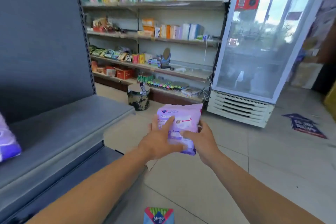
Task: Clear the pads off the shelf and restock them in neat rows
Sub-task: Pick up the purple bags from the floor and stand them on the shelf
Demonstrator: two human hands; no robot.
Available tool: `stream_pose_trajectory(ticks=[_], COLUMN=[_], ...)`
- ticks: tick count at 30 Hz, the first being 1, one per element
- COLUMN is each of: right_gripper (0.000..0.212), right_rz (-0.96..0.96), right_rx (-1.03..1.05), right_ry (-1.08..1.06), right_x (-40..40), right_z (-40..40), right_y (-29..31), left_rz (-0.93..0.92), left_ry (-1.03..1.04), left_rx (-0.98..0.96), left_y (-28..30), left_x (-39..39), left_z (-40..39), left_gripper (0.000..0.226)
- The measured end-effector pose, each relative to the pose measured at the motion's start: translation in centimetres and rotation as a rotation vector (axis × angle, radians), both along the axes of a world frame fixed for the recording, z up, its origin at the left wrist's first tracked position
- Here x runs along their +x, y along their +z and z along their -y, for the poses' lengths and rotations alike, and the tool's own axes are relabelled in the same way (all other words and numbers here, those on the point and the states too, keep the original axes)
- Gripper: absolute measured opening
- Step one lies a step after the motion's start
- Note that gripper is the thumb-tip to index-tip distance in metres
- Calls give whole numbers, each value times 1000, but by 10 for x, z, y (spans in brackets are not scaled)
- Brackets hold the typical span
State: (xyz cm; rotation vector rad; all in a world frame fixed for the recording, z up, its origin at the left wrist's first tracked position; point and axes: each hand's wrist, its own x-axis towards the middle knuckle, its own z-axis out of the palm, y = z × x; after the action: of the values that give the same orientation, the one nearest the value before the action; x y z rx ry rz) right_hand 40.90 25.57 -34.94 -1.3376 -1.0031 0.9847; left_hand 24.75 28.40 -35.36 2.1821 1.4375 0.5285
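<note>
A pink and purple pack of pads (pixel 181 116) is held upright in front of me, above the tiled floor. My left hand (pixel 160 140) grips its left side with fingers spread across the front. My right hand (pixel 201 140) holds its lower right corner. The grey shelf (pixel 60 132) on my left is mostly bare. Another purple pack (pixel 7 140) lies at the shelf's far left, cut off by the frame edge. A blue Libresse pack (pixel 159 215) shows at the bottom edge, below my arms.
A glass-door fridge (pixel 260 45) stands at the right. Wall shelves (pixel 154 38) with assorted goods run along the back. A camouflage-patterned bin (pixel 138 98) sits on the floor beyond the shelf corner. A blue printed sheet (pixel 303 125) lies on the floor to the right.
</note>
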Motion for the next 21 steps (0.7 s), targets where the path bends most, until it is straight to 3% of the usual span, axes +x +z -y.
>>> stream_pose_trajectory(ticks=[3, 9, 12, 21], right_gripper=[48, 51, 45, 37], right_rz=[23, 109, 163, 300], right_rx=[56, 130, 168, 299], right_ry=[0, 62, 138, 386], right_x=[-22, -57, -78, -160], right_z=[21, 47, 59, 90], right_y=[41, 84, 99, 126], left_rz=[-18, 110, 254, 340], left_ry=[18, 7, 56, 223], left_rx=[38, 113, 136, 226], left_y=[40, 84, 102, 126], left_x=[-4, -25, -46, -128], left_z=[33, 72, 82, 119], left_gripper=[119, 118, 102, 56])
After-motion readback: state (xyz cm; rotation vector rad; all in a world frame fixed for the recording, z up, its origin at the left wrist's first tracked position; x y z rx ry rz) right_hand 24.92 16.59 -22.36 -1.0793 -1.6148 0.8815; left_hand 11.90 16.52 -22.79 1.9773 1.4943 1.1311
